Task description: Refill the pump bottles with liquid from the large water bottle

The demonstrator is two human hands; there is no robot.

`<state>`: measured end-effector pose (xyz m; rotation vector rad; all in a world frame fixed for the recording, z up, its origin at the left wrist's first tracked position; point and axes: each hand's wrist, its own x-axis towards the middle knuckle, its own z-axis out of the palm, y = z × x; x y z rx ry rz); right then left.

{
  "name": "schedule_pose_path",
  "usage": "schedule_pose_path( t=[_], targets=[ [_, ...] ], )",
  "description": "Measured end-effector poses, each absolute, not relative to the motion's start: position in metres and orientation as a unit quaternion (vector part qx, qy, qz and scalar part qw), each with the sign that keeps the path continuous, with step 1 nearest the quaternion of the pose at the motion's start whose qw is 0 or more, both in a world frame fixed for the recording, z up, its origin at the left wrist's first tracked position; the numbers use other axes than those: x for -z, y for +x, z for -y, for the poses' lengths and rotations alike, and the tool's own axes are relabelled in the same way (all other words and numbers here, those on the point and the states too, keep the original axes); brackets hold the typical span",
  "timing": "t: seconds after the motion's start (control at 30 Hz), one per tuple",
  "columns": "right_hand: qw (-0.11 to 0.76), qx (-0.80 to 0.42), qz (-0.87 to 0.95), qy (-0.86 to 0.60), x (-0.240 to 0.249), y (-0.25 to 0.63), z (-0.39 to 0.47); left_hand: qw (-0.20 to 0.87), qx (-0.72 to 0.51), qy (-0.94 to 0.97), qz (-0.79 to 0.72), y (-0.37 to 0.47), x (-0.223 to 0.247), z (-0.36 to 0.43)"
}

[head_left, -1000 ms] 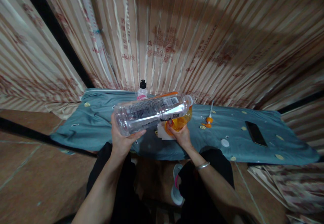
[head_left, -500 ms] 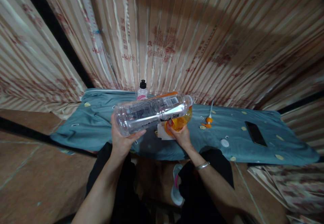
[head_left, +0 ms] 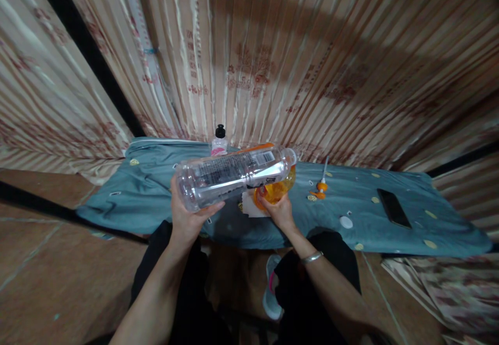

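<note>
My left hand (head_left: pixel 187 212) grips the base end of a large clear plastic bottle (head_left: pixel 234 173), which lies tilted with its neck toward the right and slightly up. A printed label with a barcode covers its side. Behind and below its neck end, my right hand (head_left: pixel 279 211) is closed around an orange bottle (head_left: pixel 276 191) with amber liquid in it. The clear bottle hides much of the orange one, and whether their mouths touch cannot be made out. A whitish paper piece (head_left: pixel 251 204) lies beneath, close to my right hand.
On the teal cloth (head_left: pixel 148 199) lie an orange pump head (head_left: pixel 320 188) with its tube, a white round cap (head_left: pixel 345 222) and a dark phone (head_left: pixel 393 207). A black-capped bottle (head_left: pixel 219 142) stands at the back before a patterned curtain (head_left: pixel 249 64). Black poles (head_left: pixel 86 38) frame the left side.
Both hands and both bottles keep nearly the same position. The view has shifted very slightly.
</note>
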<state>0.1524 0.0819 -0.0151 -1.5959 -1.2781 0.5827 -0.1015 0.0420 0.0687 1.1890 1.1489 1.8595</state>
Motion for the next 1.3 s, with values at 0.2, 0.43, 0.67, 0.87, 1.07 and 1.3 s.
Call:
schedule_pose_path(
  t=[0.2,0.43,0.67,0.87,1.07,1.3],
  targets=[
    [0.495,-0.283,0.499,-0.653,0.0070,0.1509,-0.0801,0.322,-0.713,0.446,-0.435,-0.1009,-0.0685,-0.0427],
    [0.479,-0.275,0.502,-0.666,0.0071,0.1528,-0.0796,0.300,-0.710,0.456,-0.445,-0.1018,-0.0714,-0.0427],
    [0.483,-0.273,0.513,-0.655,0.0106,0.1528,-0.0804,0.310,-0.708,0.447,-0.450,-0.1011,-0.0721,-0.0429],
    [0.486,-0.267,0.507,-0.660,0.0121,0.1523,-0.0810,0.303,-0.704,0.458,-0.450,-0.1027,-0.0699,-0.0423],
    [0.484,-0.257,0.507,-0.665,0.0103,0.1519,-0.0805,0.310,-0.706,0.456,-0.444,-0.1018,-0.0687,-0.0420],
    [0.494,-0.275,0.506,-0.651,0.0117,0.1530,-0.0811,0.309,-0.704,0.461,-0.443,-0.1025,-0.0683,-0.0423]
  ],
)
